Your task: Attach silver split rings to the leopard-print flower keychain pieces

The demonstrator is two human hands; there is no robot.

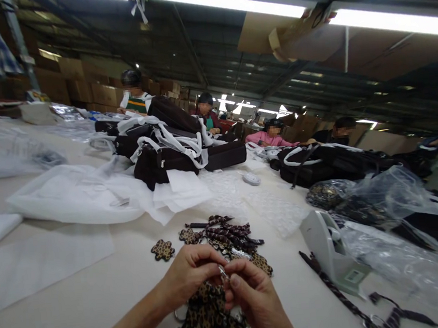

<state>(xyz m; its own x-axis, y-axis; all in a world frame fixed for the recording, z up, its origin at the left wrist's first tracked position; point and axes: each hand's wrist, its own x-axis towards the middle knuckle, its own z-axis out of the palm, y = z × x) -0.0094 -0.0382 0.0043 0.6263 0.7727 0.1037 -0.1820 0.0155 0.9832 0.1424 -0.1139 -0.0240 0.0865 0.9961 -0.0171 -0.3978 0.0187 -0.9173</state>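
My left hand (187, 274) and my right hand (254, 296) meet at the table's near middle, both pinching a small silver metal clasp (223, 273) between fingertips. Its exact shape is partly covered by my fingers. Below them lie leopard-print pieces (196, 323), partly hidden by my hands. Just beyond is a heap of dark patterned twisted straps (230, 233), with more leopard-print pieces under and around it. One flower-shaped leopard-print piece (163, 249) sits apart, to the left of the heap.
Black bags with white-wrapped straps (171, 153) are piled at the back. A white foam bag (77, 194) lies left. At right stand a grey-white dispenser (325, 246) and clear plastic bags (394, 192). Several people work across the table, one in a pink top (271, 137).
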